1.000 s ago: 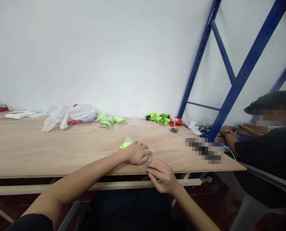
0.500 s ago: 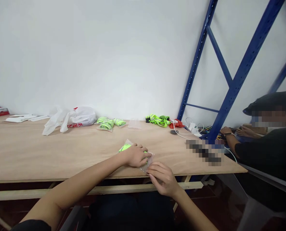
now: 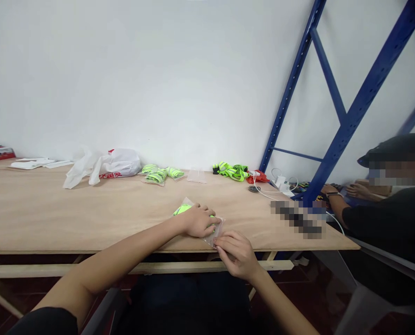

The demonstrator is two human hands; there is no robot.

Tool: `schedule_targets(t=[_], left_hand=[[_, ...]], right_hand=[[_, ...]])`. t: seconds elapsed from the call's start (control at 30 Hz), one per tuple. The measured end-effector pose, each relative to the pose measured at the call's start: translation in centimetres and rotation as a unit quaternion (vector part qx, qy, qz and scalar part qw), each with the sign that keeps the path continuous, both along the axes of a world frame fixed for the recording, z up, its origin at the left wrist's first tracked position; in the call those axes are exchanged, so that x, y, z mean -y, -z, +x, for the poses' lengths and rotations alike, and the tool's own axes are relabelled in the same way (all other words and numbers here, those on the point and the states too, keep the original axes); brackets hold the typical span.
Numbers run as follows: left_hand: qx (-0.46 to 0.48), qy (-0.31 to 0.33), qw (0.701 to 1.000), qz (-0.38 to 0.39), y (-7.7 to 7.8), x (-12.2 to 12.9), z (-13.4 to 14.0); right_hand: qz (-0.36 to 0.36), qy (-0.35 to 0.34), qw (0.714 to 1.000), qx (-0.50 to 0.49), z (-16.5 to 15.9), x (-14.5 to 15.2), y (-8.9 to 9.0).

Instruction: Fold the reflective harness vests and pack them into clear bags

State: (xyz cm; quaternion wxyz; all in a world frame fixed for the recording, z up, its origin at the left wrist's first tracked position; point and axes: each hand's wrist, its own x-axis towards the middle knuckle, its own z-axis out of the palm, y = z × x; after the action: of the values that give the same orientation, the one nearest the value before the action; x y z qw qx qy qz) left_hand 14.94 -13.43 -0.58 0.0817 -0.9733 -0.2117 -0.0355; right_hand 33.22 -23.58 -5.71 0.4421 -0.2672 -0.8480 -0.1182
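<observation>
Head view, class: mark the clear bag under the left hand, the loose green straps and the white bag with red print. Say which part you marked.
Clear bag (image 3: 217, 230): head view, on its bare plastic end.
Green straps (image 3: 232, 171): head view, middle of the bundle.
White bag (image 3: 125, 162): head view, on its bulging body.

Left grip (image 3: 199, 221) rests on clear bag (image 3: 217, 230); right grip (image 3: 238, 255) pinches it.

Surface (image 3: 89, 214): wood, smooth and matt. Bag (image 3: 217, 229), lower centre of frame: clear plastic, glossy. Rack (image 3: 372, 80), upper right: painted metal.
</observation>
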Motion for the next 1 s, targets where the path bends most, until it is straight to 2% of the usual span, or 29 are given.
schedule_targets(t=[0.13,0.37,0.6,0.77,0.87,1.0], left_hand=[[0.008,0.000,1.000,0.001,0.1,-0.1,0.0],[-0.001,0.001,1.000,0.000,0.0,0.0,-0.1],[0.003,0.004,1.000,0.004,-0.1,0.0,0.0],[0.017,0.014,1.000,0.007,0.2,-0.1,-0.2],[0.040,0.029,0.999,-0.008,0.2,-0.3,-0.5],[0.083,0.084,0.992,-0.050,0.0,-0.7,-0.8]], right_hand=[[-0.014,0.020,0.999,0.025,0.0,0.1,-0.1],[-0.031,0.012,0.999,0.029,-0.1,0.0,0.0],[-0.022,0.052,0.997,0.057,-0.4,0.2,-0.5],[-0.027,0.064,0.996,0.054,-0.7,0.2,-0.2],[-0.011,0.076,0.995,0.069,-0.9,0.3,0.1],[0.015,0.085,0.991,0.101,-1.5,0.6,0.3]])
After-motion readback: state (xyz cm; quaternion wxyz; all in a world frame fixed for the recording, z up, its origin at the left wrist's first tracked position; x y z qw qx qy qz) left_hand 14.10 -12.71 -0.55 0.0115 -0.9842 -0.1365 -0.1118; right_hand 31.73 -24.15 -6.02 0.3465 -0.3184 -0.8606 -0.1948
